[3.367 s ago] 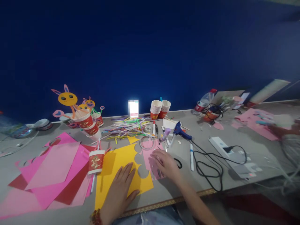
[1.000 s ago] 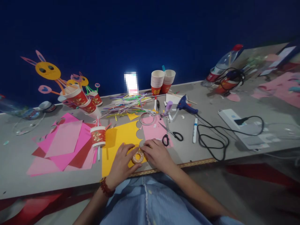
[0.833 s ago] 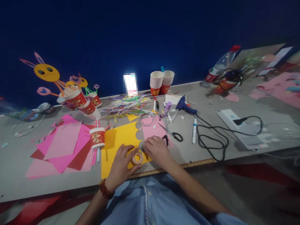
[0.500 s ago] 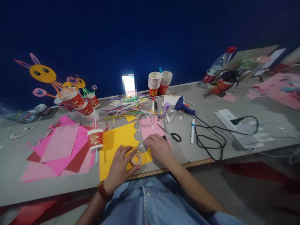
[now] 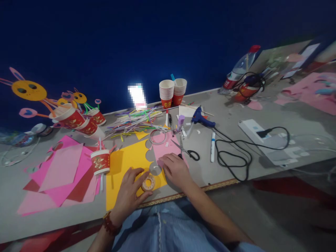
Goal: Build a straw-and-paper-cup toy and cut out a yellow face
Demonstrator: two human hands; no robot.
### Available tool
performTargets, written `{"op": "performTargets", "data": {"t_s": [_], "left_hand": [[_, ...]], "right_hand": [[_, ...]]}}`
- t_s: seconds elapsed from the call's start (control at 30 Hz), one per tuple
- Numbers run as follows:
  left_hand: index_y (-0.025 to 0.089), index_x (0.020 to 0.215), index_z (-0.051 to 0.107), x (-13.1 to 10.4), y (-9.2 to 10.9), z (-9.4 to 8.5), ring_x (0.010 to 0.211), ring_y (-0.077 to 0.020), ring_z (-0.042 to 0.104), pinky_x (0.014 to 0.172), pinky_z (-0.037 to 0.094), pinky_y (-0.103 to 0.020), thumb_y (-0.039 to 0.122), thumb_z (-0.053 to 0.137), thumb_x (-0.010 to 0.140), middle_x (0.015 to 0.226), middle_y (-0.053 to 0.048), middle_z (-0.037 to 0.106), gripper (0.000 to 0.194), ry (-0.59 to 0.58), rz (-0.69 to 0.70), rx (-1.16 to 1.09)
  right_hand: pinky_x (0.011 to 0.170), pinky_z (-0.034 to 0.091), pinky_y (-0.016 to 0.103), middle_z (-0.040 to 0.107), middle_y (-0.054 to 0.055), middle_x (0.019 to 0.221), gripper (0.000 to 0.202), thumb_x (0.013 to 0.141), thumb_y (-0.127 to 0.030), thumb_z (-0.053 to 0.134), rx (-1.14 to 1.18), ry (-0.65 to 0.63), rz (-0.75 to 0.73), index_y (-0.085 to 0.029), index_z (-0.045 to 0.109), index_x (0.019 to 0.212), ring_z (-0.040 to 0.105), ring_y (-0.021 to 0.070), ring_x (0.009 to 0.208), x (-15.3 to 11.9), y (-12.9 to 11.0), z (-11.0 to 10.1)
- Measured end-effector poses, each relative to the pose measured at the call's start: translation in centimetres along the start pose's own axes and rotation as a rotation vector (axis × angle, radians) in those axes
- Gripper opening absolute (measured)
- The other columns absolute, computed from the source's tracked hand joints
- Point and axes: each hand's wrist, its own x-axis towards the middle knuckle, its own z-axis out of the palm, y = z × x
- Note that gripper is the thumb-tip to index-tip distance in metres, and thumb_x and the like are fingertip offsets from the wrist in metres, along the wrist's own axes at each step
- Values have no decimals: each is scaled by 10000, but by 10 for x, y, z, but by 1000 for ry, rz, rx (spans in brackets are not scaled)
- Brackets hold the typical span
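A sheet of yellow paper (image 5: 126, 161) with scalloped cut-outs along its right edge lies before me. My left hand (image 5: 129, 189) rests on it, thumb and forefinger on either side of a tan tape roll (image 5: 148, 183) lying flat near the front edge. My right hand (image 5: 175, 172) is at the sheet's right edge, over pink paper (image 5: 160, 148), with its fingers bent and pressed together. Whatever may be under those fingertips is hidden. Scissors (image 5: 193, 154) lie partly open just beyond my right hand.
To the left are stacked pink and red sheets (image 5: 63, 164), a decorated paper cup (image 5: 100, 162) and rabbit-faced cup figures (image 5: 29, 90). Coloured sticks (image 5: 139, 120) and stacked cups (image 5: 166, 92) stand behind. A blue glue gun (image 5: 201, 117), marker (image 5: 212, 147), black cable (image 5: 233, 161) and power strip (image 5: 256, 131) lie right.
The view has turned slightly, so most things appear farther left. My hands keep nearly the same places on the paper, and the tape roll stays beside my left thumb and forefinger.
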Motion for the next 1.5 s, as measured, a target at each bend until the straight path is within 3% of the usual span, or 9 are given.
{"op": "performTargets", "data": {"t_s": [0.87,1.03,1.2,1.33,1.5], "left_hand": [[241,1398,514,1,2,-1,1198,-304,538,1132,345,-587,548,641,860,1279,-127,574,633,-38,-23,-7],[186,1459,426,-3,2,-3,1253,-327,517,1150,326,-583,596,645,831,1328,-151,570,781,-32,-29,-42],[173,1469,375,-8,0,-7,1346,-311,456,1153,360,-548,447,575,919,1403,-149,536,646,1,-52,-117],[204,1406,433,-7,2,-14,1295,-273,510,1174,332,-572,295,549,944,1353,-126,572,485,103,-34,-184],[235,1321,513,-8,4,-25,1213,-240,562,1153,366,-568,127,550,913,1244,-96,634,423,179,73,-182]], "right_hand": [[861,502,387,724,98,996,262,888,-68,502,57,34,31,-172,666,1063,626,258,962,-1,7,-1],[870,502,381,725,94,1009,262,898,-79,509,62,47,39,-184,669,1077,631,249,975,-2,7,0],[843,506,381,728,104,1004,230,922,-110,508,60,69,63,-169,678,1064,635,250,945,-2,6,0],[833,509,378,731,105,993,217,951,-143,490,61,94,59,-162,681,1053,641,249,935,-2,4,-4],[851,514,389,732,106,1022,222,941,-156,496,-20,164,118,-176,670,1078,647,254,950,-4,18,-27]]}}
